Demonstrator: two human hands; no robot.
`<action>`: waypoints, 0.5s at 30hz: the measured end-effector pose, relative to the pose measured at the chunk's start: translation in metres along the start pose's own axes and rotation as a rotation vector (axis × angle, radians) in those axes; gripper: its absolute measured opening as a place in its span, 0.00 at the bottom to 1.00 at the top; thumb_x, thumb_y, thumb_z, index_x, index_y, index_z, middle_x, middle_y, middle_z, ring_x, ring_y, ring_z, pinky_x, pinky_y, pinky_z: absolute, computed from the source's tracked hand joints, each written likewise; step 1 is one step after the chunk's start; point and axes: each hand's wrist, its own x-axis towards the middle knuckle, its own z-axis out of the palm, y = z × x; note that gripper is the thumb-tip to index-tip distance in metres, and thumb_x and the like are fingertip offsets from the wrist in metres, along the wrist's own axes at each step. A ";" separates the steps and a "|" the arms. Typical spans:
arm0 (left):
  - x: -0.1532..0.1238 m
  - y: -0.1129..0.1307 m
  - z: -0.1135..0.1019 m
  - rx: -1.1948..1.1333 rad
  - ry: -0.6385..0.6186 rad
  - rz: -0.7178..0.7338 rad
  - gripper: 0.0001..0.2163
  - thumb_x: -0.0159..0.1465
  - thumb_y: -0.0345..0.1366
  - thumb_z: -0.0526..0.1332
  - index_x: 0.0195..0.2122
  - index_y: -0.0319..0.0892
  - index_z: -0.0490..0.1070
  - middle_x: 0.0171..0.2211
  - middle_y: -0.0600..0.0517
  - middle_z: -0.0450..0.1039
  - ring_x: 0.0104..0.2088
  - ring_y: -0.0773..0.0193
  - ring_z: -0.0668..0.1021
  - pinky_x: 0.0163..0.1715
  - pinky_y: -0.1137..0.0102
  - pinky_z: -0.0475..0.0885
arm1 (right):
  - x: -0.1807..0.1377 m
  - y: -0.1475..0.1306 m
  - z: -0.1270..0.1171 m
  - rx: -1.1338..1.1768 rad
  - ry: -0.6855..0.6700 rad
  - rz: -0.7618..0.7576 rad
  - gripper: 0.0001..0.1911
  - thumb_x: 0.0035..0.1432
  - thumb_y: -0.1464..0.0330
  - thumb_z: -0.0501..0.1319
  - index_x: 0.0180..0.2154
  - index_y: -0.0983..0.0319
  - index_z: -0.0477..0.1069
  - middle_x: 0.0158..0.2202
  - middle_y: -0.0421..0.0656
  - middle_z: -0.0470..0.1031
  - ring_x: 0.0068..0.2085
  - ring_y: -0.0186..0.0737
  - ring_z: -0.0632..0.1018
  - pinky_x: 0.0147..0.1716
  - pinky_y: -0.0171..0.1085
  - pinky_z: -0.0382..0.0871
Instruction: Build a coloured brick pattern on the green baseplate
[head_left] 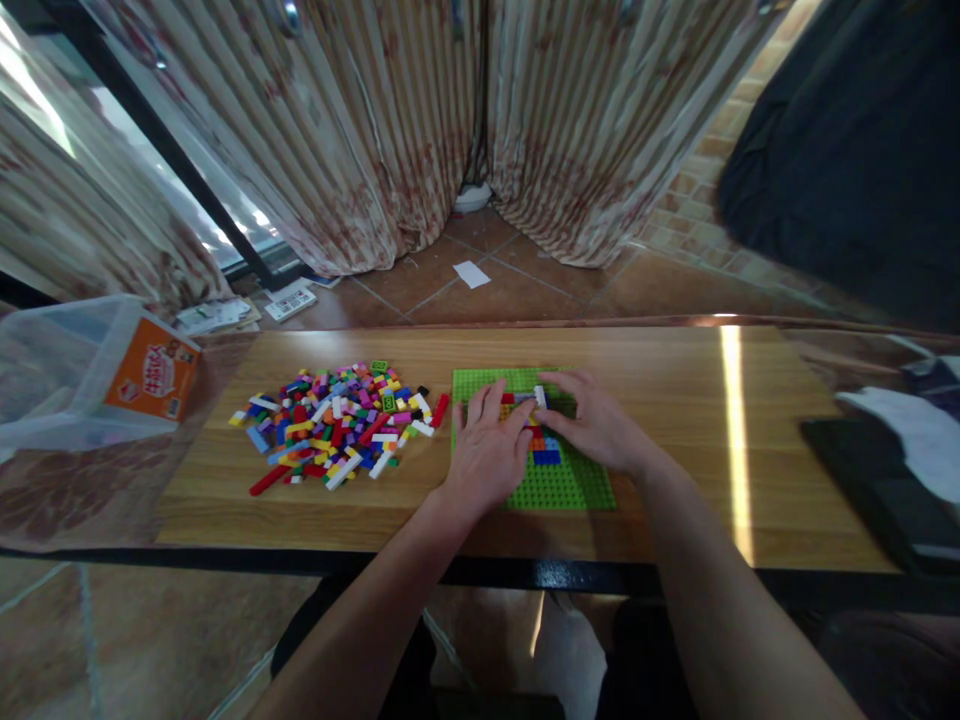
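Observation:
A green studded baseplate [562, 490] lies on the wooden table, with joined coloured bricks near its middle, among them blue bricks [547, 457] at the near end. My left hand [487, 450] rests over the left part of these bricks, fingers spread and pointing away from me. It holds nothing that I can see and covers part of the build. Reaching in from the right, my right hand [600, 420] has its thumb and index finger on either side of a small white brick [540, 397] at the build's far right. My left index fingertip is close to that brick.
A heap of loose mixed bricks [337, 425] covers the table [660, 380] left of the baseplate. Beyond the table's left end stands a clear plastic bin [67, 370] with an orange label. A dark flat item [862, 480] lies at the right end. Curtains [360, 130] hang behind.

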 end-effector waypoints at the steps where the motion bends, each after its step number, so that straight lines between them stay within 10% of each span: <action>1: 0.000 0.000 0.000 -0.001 -0.003 0.001 0.20 0.68 0.37 0.54 0.61 0.50 0.66 0.66 0.42 0.55 0.63 0.46 0.60 0.59 0.43 0.57 | 0.001 0.001 0.000 -0.016 -0.018 -0.025 0.22 0.57 0.63 0.63 0.53 0.60 0.72 0.51 0.51 0.73 0.53 0.51 0.74 0.55 0.52 0.66; 15: 0.000 -0.001 -0.003 -0.014 -0.030 -0.002 0.20 0.68 0.39 0.54 0.61 0.50 0.66 0.65 0.42 0.57 0.63 0.47 0.61 0.60 0.43 0.57 | -0.001 0.010 -0.003 -0.029 -0.072 -0.050 0.19 0.55 0.64 0.66 0.49 0.59 0.73 0.51 0.49 0.74 0.54 0.50 0.74 0.57 0.52 0.65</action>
